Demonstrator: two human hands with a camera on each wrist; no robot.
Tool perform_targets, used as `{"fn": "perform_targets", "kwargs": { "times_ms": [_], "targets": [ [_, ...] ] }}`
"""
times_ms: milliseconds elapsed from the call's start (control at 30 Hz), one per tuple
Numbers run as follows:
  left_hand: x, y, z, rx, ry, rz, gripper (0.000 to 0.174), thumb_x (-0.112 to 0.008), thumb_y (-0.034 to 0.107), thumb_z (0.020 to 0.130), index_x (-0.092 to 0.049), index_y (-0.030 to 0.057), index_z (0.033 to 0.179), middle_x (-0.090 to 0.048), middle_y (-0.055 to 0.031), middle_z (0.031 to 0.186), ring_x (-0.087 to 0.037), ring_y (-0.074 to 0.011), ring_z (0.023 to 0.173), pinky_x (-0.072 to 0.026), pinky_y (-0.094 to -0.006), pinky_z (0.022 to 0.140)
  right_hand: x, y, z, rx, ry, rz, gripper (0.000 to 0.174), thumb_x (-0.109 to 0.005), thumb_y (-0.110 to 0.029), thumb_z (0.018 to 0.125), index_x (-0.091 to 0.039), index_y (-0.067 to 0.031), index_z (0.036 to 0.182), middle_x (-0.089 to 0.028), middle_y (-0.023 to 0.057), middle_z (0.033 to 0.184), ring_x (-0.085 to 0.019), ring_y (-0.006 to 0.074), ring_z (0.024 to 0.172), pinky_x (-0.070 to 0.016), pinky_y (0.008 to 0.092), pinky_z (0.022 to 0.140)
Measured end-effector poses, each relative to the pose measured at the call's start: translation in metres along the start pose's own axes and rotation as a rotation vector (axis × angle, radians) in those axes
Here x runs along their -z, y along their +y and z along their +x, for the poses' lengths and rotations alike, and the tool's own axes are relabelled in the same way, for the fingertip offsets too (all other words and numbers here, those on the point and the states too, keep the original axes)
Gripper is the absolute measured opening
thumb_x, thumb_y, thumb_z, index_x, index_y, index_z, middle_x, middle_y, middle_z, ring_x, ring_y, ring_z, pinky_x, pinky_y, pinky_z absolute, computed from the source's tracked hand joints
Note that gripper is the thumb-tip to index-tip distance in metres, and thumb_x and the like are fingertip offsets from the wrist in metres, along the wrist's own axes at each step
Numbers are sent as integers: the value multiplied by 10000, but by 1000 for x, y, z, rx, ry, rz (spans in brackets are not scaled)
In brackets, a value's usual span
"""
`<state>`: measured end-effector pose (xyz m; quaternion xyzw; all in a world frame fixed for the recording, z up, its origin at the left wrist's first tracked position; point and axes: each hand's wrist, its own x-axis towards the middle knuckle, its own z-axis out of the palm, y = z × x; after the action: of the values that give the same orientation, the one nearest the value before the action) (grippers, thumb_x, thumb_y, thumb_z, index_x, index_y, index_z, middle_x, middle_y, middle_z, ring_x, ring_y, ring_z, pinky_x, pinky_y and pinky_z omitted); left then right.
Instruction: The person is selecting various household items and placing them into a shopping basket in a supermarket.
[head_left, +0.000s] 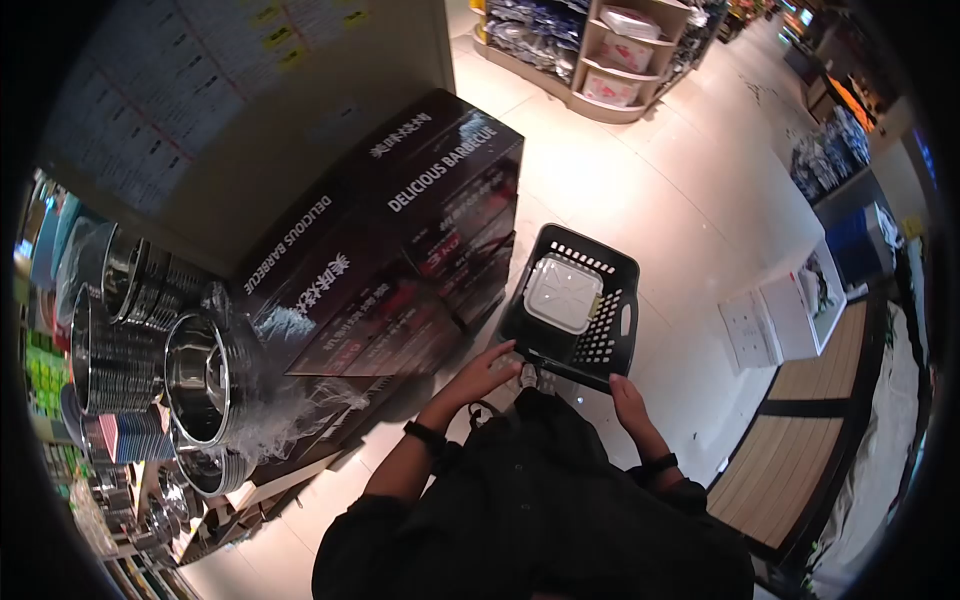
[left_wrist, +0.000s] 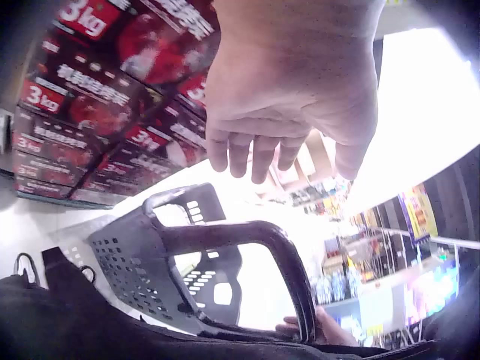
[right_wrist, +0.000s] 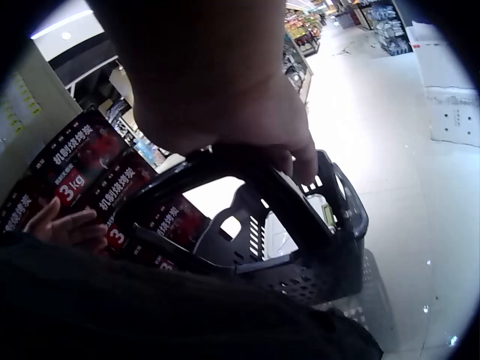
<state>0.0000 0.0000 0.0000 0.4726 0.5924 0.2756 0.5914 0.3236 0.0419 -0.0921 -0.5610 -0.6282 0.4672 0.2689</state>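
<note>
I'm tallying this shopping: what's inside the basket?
The basket holds a pale container with something yellowish at its edge. Anything directly beneath that container is covered and cannot be seen.

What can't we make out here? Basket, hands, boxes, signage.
- White box's contents: head view, hidden by its top.
- Basket floor beneath it: head view, covered by the white box.
- Notices' wording: head view, too small and blurred.
- Background just right of the left hand: left wrist view, washed out by glare.
- Left hand's lower part: right wrist view, behind dark clothing.
- Boxes' upper extent: left wrist view, cut by the top edge.
</note>
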Motion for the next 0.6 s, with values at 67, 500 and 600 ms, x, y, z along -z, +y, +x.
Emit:
{"fn": "perform_targets", "kwargs": {
  "times_ms": [67, 500, 600],
  "targets": [
    [-12, 11, 20, -191, -20, 335, 778, -727, 424, 783, -417, 115, 1427, -410, -185, 1446, -366, -351, 1351, -311, -444, 1105, -2, -29, 5, -10, 45, -116, 434, -448, -411, 987, -629, -17, 1007, -636, 259, 951, -625, 377, 963, -474, 442, 794],
    [-60, -7, 77, -292, 174, 811, 329, -703, 129, 735, -601, 98, 1046, -607, -118, 967, -574, -337, 983, -465, -443, 828, 4, -13, 45, 142, 59, -259, 339, -467, -345, 957, -581, -66, 802, -606, 223, 691, -601, 447, 694, -449, 544, 607],
    [-72, 0, 93, -253, 201, 787, 302, -700, 130, 744, -604, 98, 1028, -605, -115, 945, -579, -335, 957, -465, -441, 817, 23, -8, 68, 181, 53, -294, 339, -473, -344, 951, -568, -70, 774, -608, 213, 668, -605, 438, 677, -458, 549, 616]
  ]
}}
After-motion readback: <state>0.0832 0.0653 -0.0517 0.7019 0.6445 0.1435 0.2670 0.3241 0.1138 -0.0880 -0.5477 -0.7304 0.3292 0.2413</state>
